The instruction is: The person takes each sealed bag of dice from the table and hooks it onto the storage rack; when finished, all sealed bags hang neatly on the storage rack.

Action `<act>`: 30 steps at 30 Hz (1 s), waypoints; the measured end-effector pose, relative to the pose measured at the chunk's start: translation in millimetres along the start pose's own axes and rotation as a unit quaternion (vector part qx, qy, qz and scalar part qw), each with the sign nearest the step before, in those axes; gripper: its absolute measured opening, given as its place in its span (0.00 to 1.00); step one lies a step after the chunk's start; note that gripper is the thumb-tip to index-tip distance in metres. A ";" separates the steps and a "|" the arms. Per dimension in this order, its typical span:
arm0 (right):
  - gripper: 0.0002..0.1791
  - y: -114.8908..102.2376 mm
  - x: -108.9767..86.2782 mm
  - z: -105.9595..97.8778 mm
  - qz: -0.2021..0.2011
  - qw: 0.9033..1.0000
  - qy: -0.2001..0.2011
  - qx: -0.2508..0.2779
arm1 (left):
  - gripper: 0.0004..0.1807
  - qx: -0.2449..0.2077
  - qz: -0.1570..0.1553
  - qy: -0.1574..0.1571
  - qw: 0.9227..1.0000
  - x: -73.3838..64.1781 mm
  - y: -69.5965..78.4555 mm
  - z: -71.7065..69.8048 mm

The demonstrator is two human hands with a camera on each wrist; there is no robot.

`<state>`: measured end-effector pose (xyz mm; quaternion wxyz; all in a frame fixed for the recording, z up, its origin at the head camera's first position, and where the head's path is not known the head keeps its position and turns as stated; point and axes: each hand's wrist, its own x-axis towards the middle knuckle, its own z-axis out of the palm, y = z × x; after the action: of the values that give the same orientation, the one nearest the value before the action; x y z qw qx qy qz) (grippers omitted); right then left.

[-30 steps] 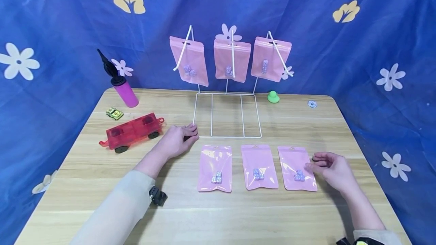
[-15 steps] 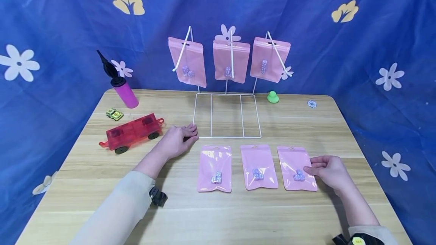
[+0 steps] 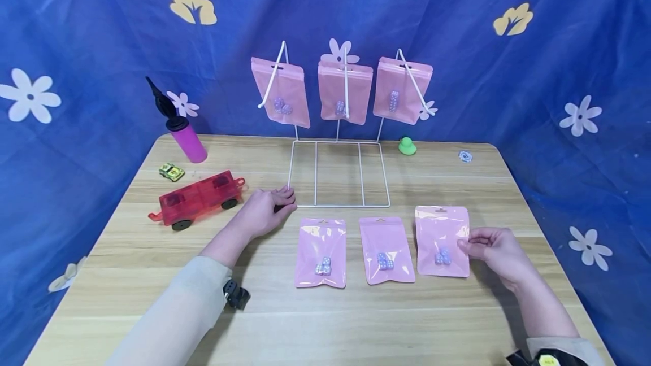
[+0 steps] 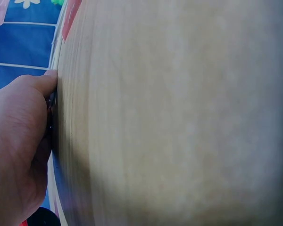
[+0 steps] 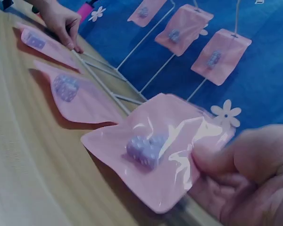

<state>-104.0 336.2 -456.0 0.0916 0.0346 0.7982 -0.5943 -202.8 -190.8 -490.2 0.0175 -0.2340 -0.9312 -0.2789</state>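
My right hand (image 3: 500, 256) pinches the right edge of a pink zip bag (image 3: 441, 225) with dice in it, thumb on its front. In the right wrist view that bag (image 5: 155, 181) tilts up off the wooden table, dice low inside. Two more pink bags, a middle one (image 3: 387, 236) and a left one (image 3: 321, 239), lie flat beside it, each with dice. My left hand (image 3: 264, 210) grips the front left corner of a white wire rack (image 3: 346, 205) between thumb and fingers. Three pink bags hang on the rack's hooks, the left one (image 3: 285, 81) slightly skewed.
On the left stand a red toy wagon (image 3: 198, 199), a small yellow car (image 3: 171, 171) and a purple pump (image 3: 189, 143). A green rubber duck (image 3: 407, 146) and a pale chip (image 3: 465, 156) lie at the back right. Behind the table hangs a blue flowered cloth (image 3: 458, 72).
My right hand has taken hold of the right bag, and its top now tips up and sits farther back than before. The left hand stays at the rack's corner.
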 end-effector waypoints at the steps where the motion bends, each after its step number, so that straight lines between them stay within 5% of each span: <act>1: 0.08 -3.2 -0.5 -0.7 -0.017 1.000 -0.001 -0.009 | 0.19 -0.001 0.001 0.000 1.000 0.0 -0.3 0.3; 12: 0.03 -48.5 1.0 -8.0 -0.147 0.985 0.067 -0.059 | 0.19 -0.002 -0.001 -0.003 1.000 0.7 -1.3 2.2; 19: 0.04 -83.5 3.1 -10.7 -0.199 0.974 0.100 -0.028 | 0.19 -0.004 0.002 -0.002 1.000 1.1 -0.8 2.0; 30: 0.07 -124.7 17.7 -2.6 -0.244 0.965 0.089 0.046 | 0.18 -0.011 0.008 0.008 1.000 0.1 -1.0 2.2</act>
<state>-142.1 301.4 -341.1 -0.1292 -0.1040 0.7590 -0.6296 -203.1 -190.3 -492.5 0.0241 -0.2395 -0.9260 -0.2910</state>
